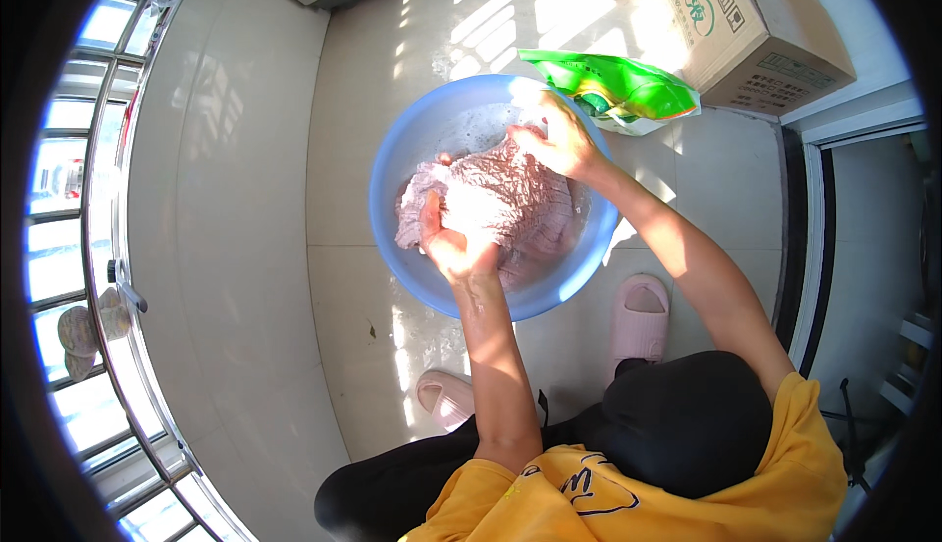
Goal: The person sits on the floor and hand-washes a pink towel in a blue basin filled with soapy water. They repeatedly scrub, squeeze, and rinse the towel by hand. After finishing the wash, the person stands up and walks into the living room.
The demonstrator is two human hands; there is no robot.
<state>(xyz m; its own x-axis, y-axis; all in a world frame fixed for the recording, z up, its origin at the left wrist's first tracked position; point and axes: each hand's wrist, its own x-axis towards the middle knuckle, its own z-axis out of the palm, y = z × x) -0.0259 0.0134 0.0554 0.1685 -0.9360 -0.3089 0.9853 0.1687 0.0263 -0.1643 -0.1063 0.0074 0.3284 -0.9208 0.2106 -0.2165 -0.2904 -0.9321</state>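
A wet, crinkled pink garment (508, 189) is stretched between my two hands over a round blue plastic basin (394, 255). With the thumb on top and the fingers underneath, my left hand (455, 244) grips its gathered edge at the near left. My right hand (556, 137) pinches the far right edge, close to the basin's rim, in bright sunlight. Part of the cloth hangs down into soapy water (478, 126) that carries foam. The fingers of my left hand are partly hidden by the fabric.
A green detergent pouch (625, 89) stands against the basin's far right side. Behind it is a cardboard box (743, 27) bearing writing. Pink slippers (640, 306) are on my feet on the tiled floor (353, 174). A tiled wall and a barred window (92, 196) run along the left; a door frame (813, 248) stands right.
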